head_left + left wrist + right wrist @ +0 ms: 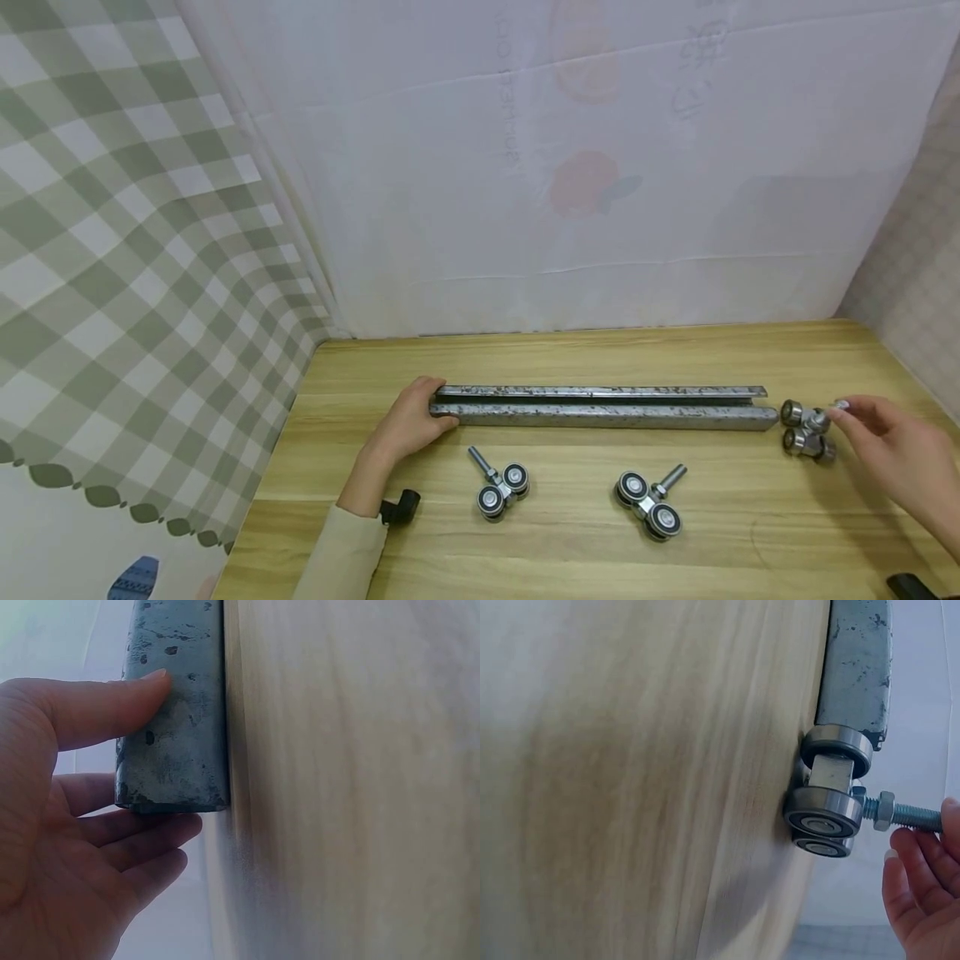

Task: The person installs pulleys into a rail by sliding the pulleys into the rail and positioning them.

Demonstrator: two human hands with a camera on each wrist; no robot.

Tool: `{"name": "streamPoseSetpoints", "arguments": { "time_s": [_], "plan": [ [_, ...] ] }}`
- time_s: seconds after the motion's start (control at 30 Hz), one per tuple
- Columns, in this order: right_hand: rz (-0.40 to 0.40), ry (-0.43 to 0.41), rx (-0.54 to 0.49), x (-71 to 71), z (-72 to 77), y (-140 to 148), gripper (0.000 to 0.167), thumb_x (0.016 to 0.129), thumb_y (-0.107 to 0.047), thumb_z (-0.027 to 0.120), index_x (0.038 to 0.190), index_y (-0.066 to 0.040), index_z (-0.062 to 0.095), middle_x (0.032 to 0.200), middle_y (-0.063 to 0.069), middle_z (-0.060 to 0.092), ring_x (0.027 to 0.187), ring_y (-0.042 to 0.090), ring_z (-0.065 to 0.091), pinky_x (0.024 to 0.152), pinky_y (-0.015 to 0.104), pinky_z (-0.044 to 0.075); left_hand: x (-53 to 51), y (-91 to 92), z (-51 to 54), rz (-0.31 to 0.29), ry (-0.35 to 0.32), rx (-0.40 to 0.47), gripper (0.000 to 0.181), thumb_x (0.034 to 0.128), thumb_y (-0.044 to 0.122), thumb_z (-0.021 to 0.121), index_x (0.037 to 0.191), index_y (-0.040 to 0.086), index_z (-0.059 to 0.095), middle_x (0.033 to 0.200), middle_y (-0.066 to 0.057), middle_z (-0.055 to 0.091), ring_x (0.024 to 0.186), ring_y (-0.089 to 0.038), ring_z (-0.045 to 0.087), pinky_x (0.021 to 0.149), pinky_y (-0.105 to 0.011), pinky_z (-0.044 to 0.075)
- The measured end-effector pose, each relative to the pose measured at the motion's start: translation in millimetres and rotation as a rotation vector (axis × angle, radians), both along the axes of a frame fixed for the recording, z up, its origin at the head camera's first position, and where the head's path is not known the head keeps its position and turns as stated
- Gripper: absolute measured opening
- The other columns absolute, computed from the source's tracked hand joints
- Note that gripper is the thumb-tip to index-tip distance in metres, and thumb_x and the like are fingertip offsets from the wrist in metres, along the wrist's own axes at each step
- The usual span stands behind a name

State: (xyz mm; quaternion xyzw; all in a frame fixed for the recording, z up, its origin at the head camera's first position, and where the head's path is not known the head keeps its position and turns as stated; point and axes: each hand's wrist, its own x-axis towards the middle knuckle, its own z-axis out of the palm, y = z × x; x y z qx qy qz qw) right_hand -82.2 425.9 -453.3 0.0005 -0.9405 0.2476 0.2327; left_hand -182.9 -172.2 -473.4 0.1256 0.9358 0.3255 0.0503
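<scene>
We see the right hand [900,450] pinching the tip of a threaded bolt [919,817] between thumb and fingers. Below it, the bolt's roller carriage [808,429] sits low by the tabletop [570,550], at nine o'clock from that hand. The bolt stands up from the wood, and the wheels are just beside the three o'clock end of the steel rail [600,414].

The key relation, as we judge it, is this lineup: the rail's long axis runs from nine to three, its slot faces up, and the carriage sits off its end. The right hand is much the nearer to the carriage; the left hand [408,421] grips the rail's nine o'clock end, thumb against the near side.

Farther out, one loose carriage [502,493] lies at eight o'clock from the rail's middle, its stem toward eleven; a second carriage [648,506] lies at five, its stem between one and two.

We cannot tell whether the wheels touch the rail or match its opening. The channel's inside is dark, one wheel is mostly hidden, and the right wrist view cuts off part of the hand.
</scene>
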Motion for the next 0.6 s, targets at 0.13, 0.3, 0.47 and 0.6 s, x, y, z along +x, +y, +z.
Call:
{"name": "streamPoseSetpoints", "arguments": {
  "time_s": [0.13,0.3,0.47,0.6],
  "plan": [
    [-0.019,-0.008,-0.030,-6.0,-0.5,0,0.024,0.098,-0.002,0.071,0.106,0.019,0.065,0.093,0.040,0.068,0.076,-0.033,0.032,0.053,0.000,0.033,-0.1,-0.5,-0.9,0.002,-0.004,-0.002,0.070,0.0893,0.025,0.086,0.146,-0.004,0.056,0.146,-0.019,0.057,0.136,-0.038,0.053,0.116,-0.052,0.043],
    [-0.056,-0.007,-0.062,-10.6,-1.0,-1,0.023,0.097,0.002,0.070,0.108,0.021,0.064,0.099,0.043,0.066,0.077,-0.037,0.030,0.054,-0.002,0.034,-0.6,-0.4,-1.7,0.001,0.000,-0.001,0.071,0.0891,0.025,0.086,0.146,-0.004,0.056,0.146,-0.019,0.057,0.136,-0.038,0.053,0.116,-0.051,0.044],
    [-0.106,0.009,-0.058,-14.4,-0.2,-3,0.025,0.096,0.002,0.070,0.107,0.023,0.063,0.098,0.045,0.065,0.073,-0.038,0.028,0.053,-0.002,0.031,-1.3,-0.2,-1.9,0.004,-0.004,-0.006,0.072,0.0891,0.026,0.086,0.147,-0.003,0.055,0.147,-0.018,0.057,0.137,-0.038,0.053,0.116,-0.051,0.044],
    [-0.138,0.005,-0.052,-17.2,1.3,-5,0.027,0.097,0.000,0.070,0.107,0.023,0.063,0.096,0.044,0.066,0.071,-0.036,0.028,0.051,0.000,0.031,-1.7,-0.6,-1.6,0.006,-0.002,-0.011,0.072,0.0888,0.025,0.086,0.147,-0.004,0.055,0.147,-0.018,0.057,0.137,-0.038,0.053,0.116,-0.051,0.044]
  ]
}}
